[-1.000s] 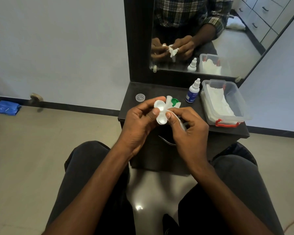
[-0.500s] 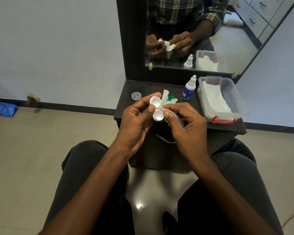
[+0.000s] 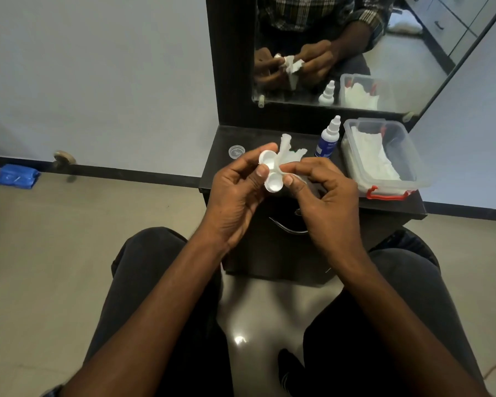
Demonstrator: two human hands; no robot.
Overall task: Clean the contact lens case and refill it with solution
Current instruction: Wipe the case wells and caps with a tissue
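A white two-well contact lens case (image 3: 270, 173) is held in front of the dark dresser, both wells uncapped and facing me. My left hand (image 3: 236, 190) pinches its left side between thumb and fingers. My right hand (image 3: 324, 193) pinches a crumpled white tissue (image 3: 287, 153) against the case's middle and right side. The tissue sticks up behind the case. A solution bottle (image 3: 328, 138) with a blue label and white nozzle stands upright on the dresser top, behind my right hand. A clear round cap (image 3: 236, 151) lies on the dresser to the left.
A clear plastic box (image 3: 407, 164) with a red latch holds white tissues at the right of the dresser top (image 3: 221, 138). A mirror (image 3: 355, 53) stands behind it. A drawer handle (image 3: 287, 228) shows below my hands. A blue cloth (image 3: 16, 175) lies on the floor, far left.
The tissue has moved from under my right fingers up across the middle of the case. The green cap seen behind the case earlier is now hidden.
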